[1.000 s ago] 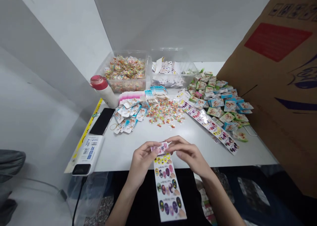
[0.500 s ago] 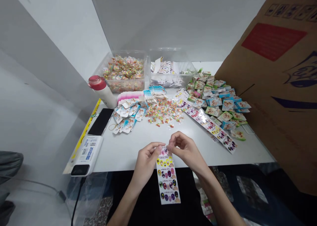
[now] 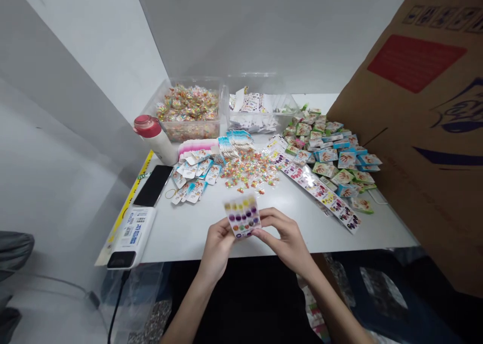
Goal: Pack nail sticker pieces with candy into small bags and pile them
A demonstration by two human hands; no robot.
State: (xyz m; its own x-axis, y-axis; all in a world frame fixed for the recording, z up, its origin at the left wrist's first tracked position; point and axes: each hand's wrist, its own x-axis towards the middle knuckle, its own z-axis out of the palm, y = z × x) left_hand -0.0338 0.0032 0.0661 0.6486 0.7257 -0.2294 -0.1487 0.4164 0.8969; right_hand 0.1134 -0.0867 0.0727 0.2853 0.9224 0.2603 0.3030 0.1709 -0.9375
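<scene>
White sticker sheet (image 3: 242, 216) with coloured nail designs, a little blurred, stands tilted between the hands, gripped along its lower edge by the left hand (image 3: 217, 248) and the right hand (image 3: 287, 236), which are close together. Just beyond the hands lie small shiny packets (image 3: 249, 170); right of the right hand, a long sticker strip (image 3: 320, 193); left of the left hand, a black phone (image 3: 153, 185).

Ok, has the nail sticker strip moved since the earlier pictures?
Yes. The nail sticker strip, earlier hanging below the white table's front edge, is now folded up above that edge, held between the left hand and right hand.
</scene>
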